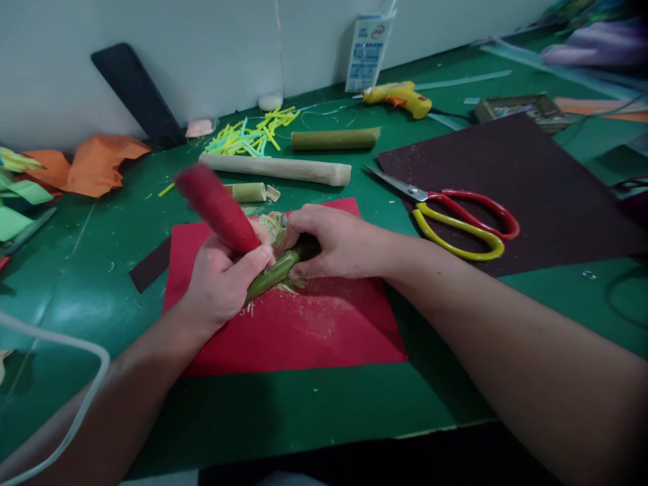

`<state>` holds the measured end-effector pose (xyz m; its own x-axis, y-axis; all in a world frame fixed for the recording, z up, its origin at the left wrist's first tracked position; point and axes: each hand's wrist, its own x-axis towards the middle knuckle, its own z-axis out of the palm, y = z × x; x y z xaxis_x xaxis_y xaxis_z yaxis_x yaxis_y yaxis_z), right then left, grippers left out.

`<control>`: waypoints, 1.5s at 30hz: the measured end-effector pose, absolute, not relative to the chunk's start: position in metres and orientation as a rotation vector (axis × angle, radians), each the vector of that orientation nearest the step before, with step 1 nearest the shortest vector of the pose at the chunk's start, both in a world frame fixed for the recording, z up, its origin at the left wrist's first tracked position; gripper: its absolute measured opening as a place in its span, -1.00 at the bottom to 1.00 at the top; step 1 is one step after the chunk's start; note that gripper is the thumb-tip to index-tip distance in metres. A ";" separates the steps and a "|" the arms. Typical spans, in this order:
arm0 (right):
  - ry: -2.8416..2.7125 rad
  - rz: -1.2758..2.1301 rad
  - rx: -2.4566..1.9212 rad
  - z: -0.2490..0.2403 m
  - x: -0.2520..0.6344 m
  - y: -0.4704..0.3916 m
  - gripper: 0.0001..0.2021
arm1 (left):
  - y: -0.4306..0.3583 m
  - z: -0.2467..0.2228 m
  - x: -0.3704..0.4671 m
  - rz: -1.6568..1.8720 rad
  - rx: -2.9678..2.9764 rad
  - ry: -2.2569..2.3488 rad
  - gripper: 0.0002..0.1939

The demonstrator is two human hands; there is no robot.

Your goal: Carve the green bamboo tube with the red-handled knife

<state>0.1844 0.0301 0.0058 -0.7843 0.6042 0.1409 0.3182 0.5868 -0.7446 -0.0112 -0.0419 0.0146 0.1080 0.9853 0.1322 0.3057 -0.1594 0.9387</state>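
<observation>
My left hand (223,277) is closed around the thick red handle (217,209) of a tool whose working end is hidden, so its kind cannot be told. The thumb of that hand rests close to a green bamboo piece (273,275), which lies slantwise. Fingers of my right hand (329,243) grip the bamboo's far end. Beneath both hands is a red sheet (324,337) strewn with fine shavings. A crumpled pale-green clump (273,228) sits just behind the bamboo, partly covered by my fingers.
Red-and-yellow scissors (455,214) lie partly on a dark sheet (506,169) at the right. Behind are bamboo lengths (278,169), yellow-green strips (248,135) and a yellow glue gun (402,99). A white cable (96,351) curves across the lower left.
</observation>
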 end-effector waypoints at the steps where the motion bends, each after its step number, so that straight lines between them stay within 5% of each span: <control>1: -2.440 1.037 -0.761 0.006 0.184 0.030 -0.79 | -0.043 0.014 -0.012 1.096 1.583 1.301 -0.87; 12: -2.484 0.974 -0.778 0.008 0.185 0.029 -0.78 | -0.036 -0.004 -0.017 1.338 1.771 0.979 -0.90; 23: -2.476 1.012 -0.765 0.012 0.185 0.029 -0.78 | -0.035 -0.001 -0.015 1.249 1.704 0.910 -0.80; 45: -2.477 1.001 -0.747 0.010 0.185 0.030 -0.78 | -0.032 0.004 -0.013 1.180 1.621 1.045 -0.92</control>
